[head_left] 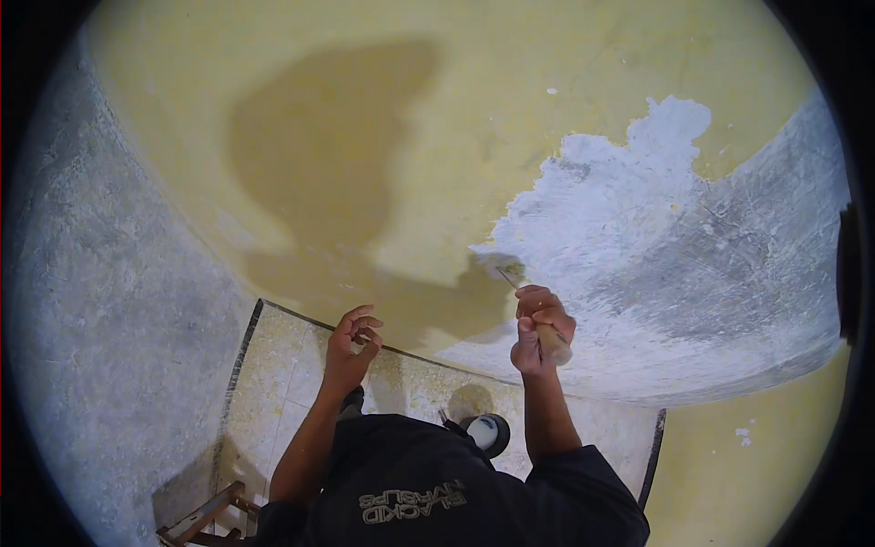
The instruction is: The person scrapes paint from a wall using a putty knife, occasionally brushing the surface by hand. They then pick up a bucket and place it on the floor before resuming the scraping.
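My right fingers [538, 299] are wrapped tight around the scraper [554, 346], which points to eleven o'clock at the patchy wall [620, 210]. At nine o'clock from it, my left fingers [361, 313] are half curled and look empty.

The wall [474, 137] is before us, a side wall [109, 246] at its left. The scraper [554, 345] is in our right hand [541, 321], well apart from our left hand [351, 346]. On the floor [290, 360], a bucket [488, 432] sits between our arms; left of us is a frame [202, 518].
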Motion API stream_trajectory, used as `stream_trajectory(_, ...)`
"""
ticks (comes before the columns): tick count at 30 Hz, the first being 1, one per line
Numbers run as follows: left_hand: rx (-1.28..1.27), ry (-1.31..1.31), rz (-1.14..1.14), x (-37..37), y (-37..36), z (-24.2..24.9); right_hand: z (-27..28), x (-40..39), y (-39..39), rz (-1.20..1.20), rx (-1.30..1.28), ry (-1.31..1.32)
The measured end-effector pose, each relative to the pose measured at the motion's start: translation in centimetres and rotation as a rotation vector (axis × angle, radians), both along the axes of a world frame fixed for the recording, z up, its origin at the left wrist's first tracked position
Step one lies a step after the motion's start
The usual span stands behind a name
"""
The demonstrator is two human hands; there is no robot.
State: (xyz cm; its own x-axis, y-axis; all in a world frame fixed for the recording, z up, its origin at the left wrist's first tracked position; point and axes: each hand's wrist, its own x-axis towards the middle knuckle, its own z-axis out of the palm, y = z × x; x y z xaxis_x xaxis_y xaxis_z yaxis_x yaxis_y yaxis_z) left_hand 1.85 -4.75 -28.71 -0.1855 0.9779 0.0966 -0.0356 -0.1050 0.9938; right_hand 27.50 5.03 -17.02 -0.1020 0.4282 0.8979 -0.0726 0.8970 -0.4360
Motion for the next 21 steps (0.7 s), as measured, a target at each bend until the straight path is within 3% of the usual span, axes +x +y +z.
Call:
stream_trajectory(4,-0.008,-0.048,-0.004,0.1,0.0,-0.1,-4.1,-0.6,0.8,-0.054,-0.198,-0.145)
stream_trajectory(6,0.0,-0.037,-0.009,0.0,0.0,0.0,-3.4,-0.4,0.3,-0.071,-0.18,-0.19)
stream_trajectory(8,-0.001,0.038,-0.019,-0.5,-0.5,-0.2,-0.9,-0.2,-0.4,-0.055,0.063,-0.084)
stream_trajectory(12,-0.023,-0.033,-0.013,-0.5,-0.3,-0.8,-2.5,-0.5,0.9,-0.006,-0.098,0.038)
stream_trajectory(18,-0.028,-0.03,-0.023,-0.3,-0.5,-0.3,-0.9,0.0,0.2,-0.05,0.051,-0.006)
stream_trajectory(20,-0.052,-0.089,-0.029,-0.2,-0.2,-0.2,-3.3,-0.8,1.0,-0.113,-0.258,0.006)
stream_trajectory(21,-0.048,-0.088,-0.032,-0.2,-0.3,-0.1,-2.9,-0.7,0.9,-0.024,-0.235,-0.09)
